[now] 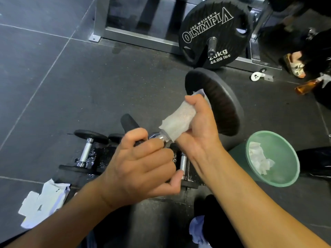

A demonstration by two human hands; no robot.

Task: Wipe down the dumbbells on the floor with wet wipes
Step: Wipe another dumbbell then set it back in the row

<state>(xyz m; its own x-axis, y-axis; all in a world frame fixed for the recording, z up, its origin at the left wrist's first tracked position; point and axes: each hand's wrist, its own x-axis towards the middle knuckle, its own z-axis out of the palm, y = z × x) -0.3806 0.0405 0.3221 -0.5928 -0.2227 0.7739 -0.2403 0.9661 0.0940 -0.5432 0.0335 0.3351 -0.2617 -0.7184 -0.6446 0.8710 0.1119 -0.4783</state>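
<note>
I hold one dumbbell lifted off the floor; its big black end plate (220, 102) is up at the right and its chrome handle (163, 138) shows between my hands. My right hand (200, 126) is closed around a white wet wipe (177, 120) wrapped on that handle. My left hand (143, 163) grips the handle's lower end. Below on the dark floor lie two small dumbbells: one at the left (86, 151), another (183, 161) partly hidden behind my hands.
A green bin (290, 172) with used wipes stands at the right. A wipes packet (43, 199) lies at the lower left. A 20 kg Olympia plate (211, 33) on a grey metal rack (136, 36) is behind. Someone's sandalled foot (295, 66) and an amber bottle (306, 86) are far right.
</note>
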